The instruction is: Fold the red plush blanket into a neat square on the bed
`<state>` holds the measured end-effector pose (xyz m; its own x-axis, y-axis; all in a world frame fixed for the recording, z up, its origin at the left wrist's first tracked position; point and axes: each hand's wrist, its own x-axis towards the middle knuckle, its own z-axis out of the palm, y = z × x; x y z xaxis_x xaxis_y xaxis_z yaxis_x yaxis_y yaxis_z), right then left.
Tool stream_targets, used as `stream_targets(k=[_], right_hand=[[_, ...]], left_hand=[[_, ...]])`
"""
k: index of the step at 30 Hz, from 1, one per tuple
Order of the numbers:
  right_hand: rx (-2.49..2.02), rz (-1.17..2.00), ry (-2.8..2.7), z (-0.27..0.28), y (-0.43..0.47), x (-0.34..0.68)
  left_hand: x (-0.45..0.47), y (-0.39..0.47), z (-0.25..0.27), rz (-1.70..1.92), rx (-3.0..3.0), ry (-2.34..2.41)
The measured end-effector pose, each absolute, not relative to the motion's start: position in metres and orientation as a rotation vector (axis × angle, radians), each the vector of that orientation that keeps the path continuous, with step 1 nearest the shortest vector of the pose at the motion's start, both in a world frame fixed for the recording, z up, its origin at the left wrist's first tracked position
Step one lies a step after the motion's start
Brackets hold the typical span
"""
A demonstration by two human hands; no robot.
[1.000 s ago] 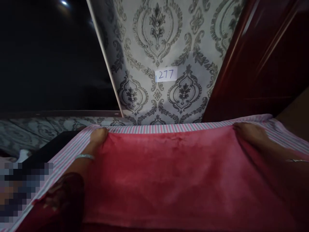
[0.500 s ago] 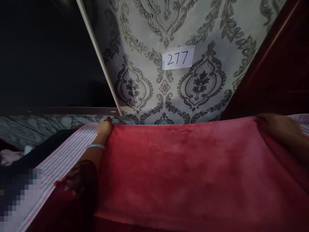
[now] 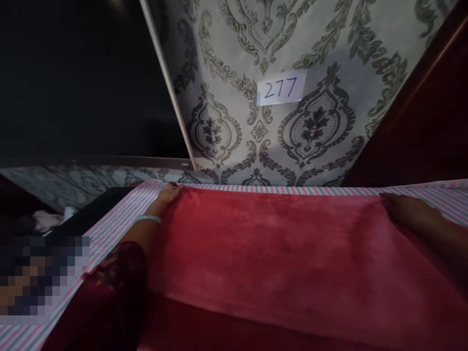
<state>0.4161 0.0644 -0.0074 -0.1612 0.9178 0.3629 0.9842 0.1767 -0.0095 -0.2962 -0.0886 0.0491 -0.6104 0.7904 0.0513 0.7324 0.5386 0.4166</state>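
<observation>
A red, soft-looking cloth (image 3: 278, 243), perhaps a blanket, is stretched between my two hands and fills the lower middle of the head view. My left hand (image 3: 169, 193), with a silvery bangle at the wrist, is closed on its far left corner. At the far right corner, my right hand (image 3: 413, 210) grips the cloth with fingers curled over the edge. Underneath lies a pink, white and grey striped sheet (image 3: 111, 226), showing along the far edge and both sides. The near part of the red cloth is folded or shadowed, and I cannot tell which.
Behind the sheet's far edge stands a wall with patterned wallpaper (image 3: 237, 161) and a paper label (image 3: 281, 87) reading 277. A large dark screen (image 3: 84, 87) is at upper left. Dark red wood panelling (image 3: 424, 126) slants along the right. A blurred-out patch covers the lower left.
Both hands have lowered the cloth's far edge a little toward me, so a strip of striped sheet now shows beyond it. The view has shifted slightly left.
</observation>
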Motion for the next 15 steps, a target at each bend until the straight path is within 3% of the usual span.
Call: stream_targets(k=[3,9,15], right_hand=[[-1.839,-0.169,-2.237,-0.004,0.031,0.397],[-1.036,0.118,-2.539,-0.032,-0.116,0.338],[-0.859,-0.011,-2.512,-0.067,-0.208,0.321]], left_hand=[[-0.297,-0.134,0.049,0.724,1.203,2.47],[-0.285,-0.249,0.05,0.915,1.014,2.2],[-0.264,-0.338,0.042,1.121,0.928,2.008]])
